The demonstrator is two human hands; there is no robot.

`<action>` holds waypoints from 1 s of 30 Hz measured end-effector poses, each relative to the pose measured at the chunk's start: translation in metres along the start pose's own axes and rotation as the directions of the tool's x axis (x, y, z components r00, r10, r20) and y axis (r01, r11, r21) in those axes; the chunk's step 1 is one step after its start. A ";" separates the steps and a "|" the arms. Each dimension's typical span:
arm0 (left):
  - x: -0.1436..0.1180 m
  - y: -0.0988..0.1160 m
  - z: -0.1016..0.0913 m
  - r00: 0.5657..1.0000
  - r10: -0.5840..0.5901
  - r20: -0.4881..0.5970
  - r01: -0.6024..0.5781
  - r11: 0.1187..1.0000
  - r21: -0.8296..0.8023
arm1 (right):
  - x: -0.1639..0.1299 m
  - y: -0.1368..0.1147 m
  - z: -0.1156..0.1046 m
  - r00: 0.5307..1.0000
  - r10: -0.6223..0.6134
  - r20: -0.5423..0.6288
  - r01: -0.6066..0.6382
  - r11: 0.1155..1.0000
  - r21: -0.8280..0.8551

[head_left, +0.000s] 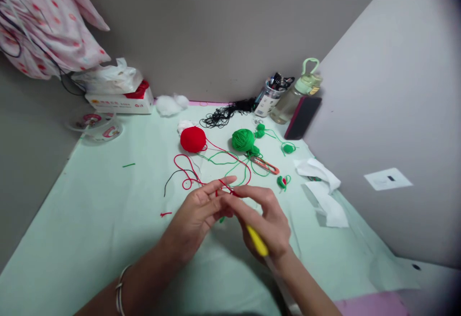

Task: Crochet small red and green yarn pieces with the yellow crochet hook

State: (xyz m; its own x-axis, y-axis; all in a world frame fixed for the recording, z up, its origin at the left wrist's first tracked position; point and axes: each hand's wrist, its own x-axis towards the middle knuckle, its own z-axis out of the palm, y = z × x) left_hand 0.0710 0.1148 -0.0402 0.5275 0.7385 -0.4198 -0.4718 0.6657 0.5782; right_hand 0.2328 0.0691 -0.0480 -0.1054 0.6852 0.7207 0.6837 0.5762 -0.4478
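Observation:
My right hand (270,217) is closed round a crochet hook (257,241) with a yellow handle; its tip is hidden among the fingers. Red yarn (226,186) runs over the fingers of my left hand (190,217), which pinches the work close to the right fingertips. The piece being worked is mostly covered. A scrap of green (222,220) shows just below the fingers. Loose red strand lies in loops on the table beyond, near a red yarn ball (193,139). To its right sits a green yarn ball (242,140).
Orange-handled snips (265,164) lie beside small green crocheted pieces (282,182). Black yarn (223,114), white stuffing (171,105), a pen cup (267,99), a bottle (288,104) and a leaning phone (302,118) line the back. White paper (320,176) lies right; a plastic tub (103,131) stands left.

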 end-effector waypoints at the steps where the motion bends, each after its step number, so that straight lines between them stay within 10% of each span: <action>1: 0.000 0.002 0.000 1.000 0.000 -0.011 0.000 1.000 -0.012 | 0.001 0.000 -0.001 0.996 0.075 -0.049 -0.070 0.994 0.090; 7: -0.001 0.005 0.002 0.993 0.103 -0.066 -0.097 0.992 0.083 | 0.008 0.003 0.001 0.863 0.505 0.017 -0.384 0.632 0.674; 12: -0.003 -0.006 0.003 0.991 0.132 0.023 -0.134 0.979 0.152 | 0.009 0.003 0.007 0.844 0.527 0.104 -0.468 0.626 0.623; 22: -0.002 0.000 0.004 0.997 0.074 0.037 -0.079 0.986 0.148 | 0.013 0.008 0.005 0.775 0.574 0.266 -0.517 0.332 0.789; 26: -0.003 0.003 0.003 0.995 0.095 -0.007 -0.093 0.982 0.162 | 0.016 0.004 0.003 0.779 0.589 0.214 -0.512 0.401 0.760; 30: -0.003 0.001 0.000 0.977 0.211 -0.015 -0.202 0.954 0.221 | 0.008 -0.001 0.000 0.884 0.468 -0.012 -0.376 0.725 0.577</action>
State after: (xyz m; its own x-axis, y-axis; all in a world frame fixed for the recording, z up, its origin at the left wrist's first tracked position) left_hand 0.0688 0.1134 -0.0388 0.4054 0.8637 -0.2994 -0.4007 0.4623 0.7910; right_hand 0.2313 0.0742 -0.0426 0.2354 0.8697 0.4338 0.1192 0.4171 -0.9010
